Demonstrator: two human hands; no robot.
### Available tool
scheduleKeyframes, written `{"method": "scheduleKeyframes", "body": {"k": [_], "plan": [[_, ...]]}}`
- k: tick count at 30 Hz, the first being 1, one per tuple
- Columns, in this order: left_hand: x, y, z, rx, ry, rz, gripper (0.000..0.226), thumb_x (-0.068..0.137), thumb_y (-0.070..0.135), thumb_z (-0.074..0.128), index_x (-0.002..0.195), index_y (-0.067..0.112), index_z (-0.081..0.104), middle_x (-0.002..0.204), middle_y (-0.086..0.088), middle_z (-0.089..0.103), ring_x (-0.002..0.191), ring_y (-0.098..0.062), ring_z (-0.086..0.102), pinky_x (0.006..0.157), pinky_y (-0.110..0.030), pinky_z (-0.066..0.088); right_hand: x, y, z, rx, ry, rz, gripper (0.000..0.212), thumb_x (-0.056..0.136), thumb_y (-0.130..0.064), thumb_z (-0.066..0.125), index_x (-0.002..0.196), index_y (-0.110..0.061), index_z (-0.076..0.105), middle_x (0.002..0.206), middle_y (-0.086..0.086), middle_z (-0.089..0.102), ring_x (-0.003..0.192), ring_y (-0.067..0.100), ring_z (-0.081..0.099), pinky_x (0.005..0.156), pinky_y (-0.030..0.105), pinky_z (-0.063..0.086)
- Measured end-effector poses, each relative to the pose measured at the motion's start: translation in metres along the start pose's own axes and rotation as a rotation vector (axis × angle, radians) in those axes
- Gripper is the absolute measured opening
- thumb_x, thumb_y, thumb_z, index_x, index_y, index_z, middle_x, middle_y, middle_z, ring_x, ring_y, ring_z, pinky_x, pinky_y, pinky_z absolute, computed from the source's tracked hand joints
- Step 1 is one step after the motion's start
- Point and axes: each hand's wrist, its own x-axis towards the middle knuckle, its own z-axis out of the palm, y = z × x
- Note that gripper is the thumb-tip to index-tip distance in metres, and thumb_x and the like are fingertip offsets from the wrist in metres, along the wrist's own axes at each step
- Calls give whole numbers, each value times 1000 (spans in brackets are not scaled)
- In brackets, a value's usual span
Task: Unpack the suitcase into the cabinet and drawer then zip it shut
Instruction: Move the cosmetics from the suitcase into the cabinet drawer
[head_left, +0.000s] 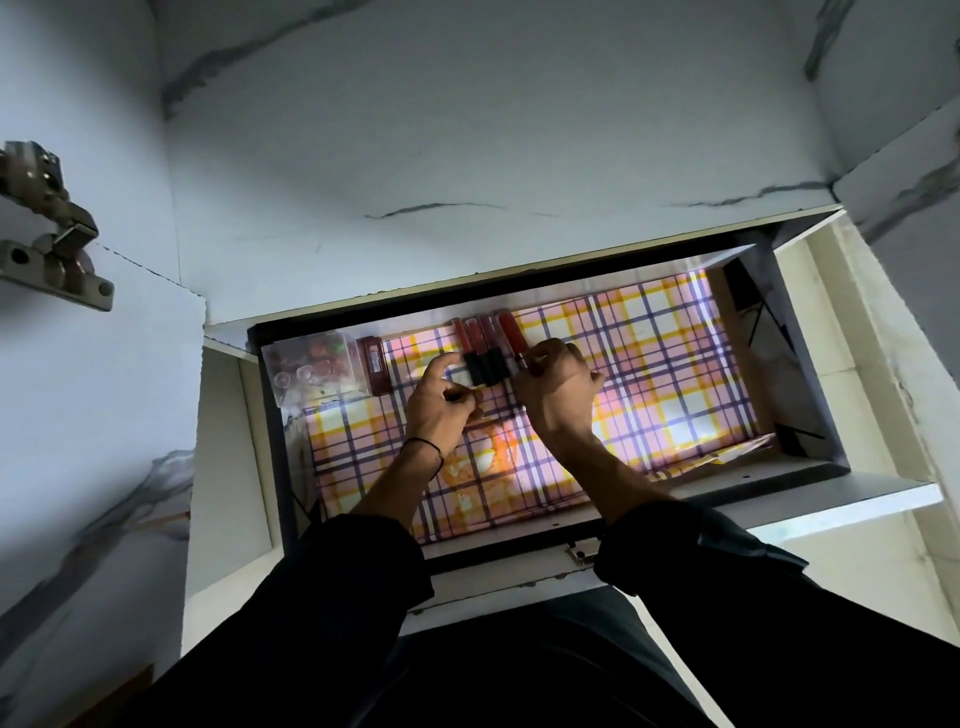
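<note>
An open drawer (810, 475) lined with plaid paper (649, 364) fills the middle of the view. Several red lip-gloss tubes with black caps (480, 343) lie in a row at its far edge. My right hand (558, 387) pinches the rightmost red tube (511, 332) at its cap end. My left hand (441, 402) hovers just left of the tubes with curled fingers, and whether it holds anything is unclear. A dark red box (373, 364) and a clear plastic box of small items (311, 366) sit at the far left. The suitcase is out of view.
Marbled white cabinet walls (467, 130) rise behind and beside the drawer. A metal door hinge (49, 228) sticks out at the left. The right half of the drawer liner is bare. A small latch (582, 553) sits on the drawer's near rim.
</note>
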Motion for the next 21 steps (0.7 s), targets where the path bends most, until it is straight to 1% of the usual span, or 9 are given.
{"method": "scheduleKeyframes", "body": {"k": [2,5,7,10,13,15,16,19,21], "plan": [[-2,-2,-1,-68,52,-23,46,93,1,58,135,18,51,97,3,60,88,-12,64,68,-9,48,-8,-4,1,60,26,-23,26,90,-33,57,108,-15,60,106,4,65,100,22,61,100,51,40],[-6,-7,-5,-106,189,-57,31,98,15,55,129,15,58,115,2,59,104,-15,58,78,-17,44,-23,-23,10,105,-33,-128,43,87,-44,46,116,-15,56,108,4,64,92,20,66,86,49,55],[-10,-10,-8,-170,249,-68,30,100,27,52,124,12,63,117,-4,63,105,-18,59,76,-15,43,-29,-37,21,95,-103,-201,33,92,-33,54,117,-12,58,110,4,63,91,21,65,81,47,56],[-14,-13,-17,-261,287,-134,40,100,41,48,111,9,69,104,-5,67,97,-18,60,80,-25,42,-32,-52,38,3,-176,-240,32,97,-21,57,126,-10,53,124,10,60,107,29,61,90,49,54],[-11,-21,-23,-216,199,-140,37,100,36,52,120,9,66,115,-9,67,109,-23,60,91,-31,47,-31,-57,41,-40,-253,-195,36,99,-21,57,131,-7,49,131,14,54,112,32,60,92,48,53],[-7,-25,-24,-98,149,-122,39,99,24,56,134,8,57,134,-12,59,124,-26,54,105,-32,43,-33,-53,38,-34,-257,-232,29,99,-25,54,123,-9,56,124,12,57,106,31,61,88,48,53],[-6,-25,-24,-49,147,-116,42,97,19,58,137,8,54,139,-11,55,128,-25,51,107,-28,40,-33,-47,36,-44,-226,-269,25,99,-27,50,116,-11,59,117,10,59,100,29,62,86,49,52],[-5,-16,-21,18,175,-54,47,93,16,64,138,15,53,129,-2,62,117,-17,58,93,-18,43,-31,-28,26,-26,-97,-252,23,96,-30,44,102,-16,60,101,4,60,85,22,59,79,50,53],[-4,-10,-15,25,175,-27,51,91,14,67,139,20,52,100,12,63,92,-8,61,87,-20,49,-24,-20,20,-24,-50,-179,36,93,-41,41,108,-14,60,104,7,62,91,24,60,85,49,51]]}}
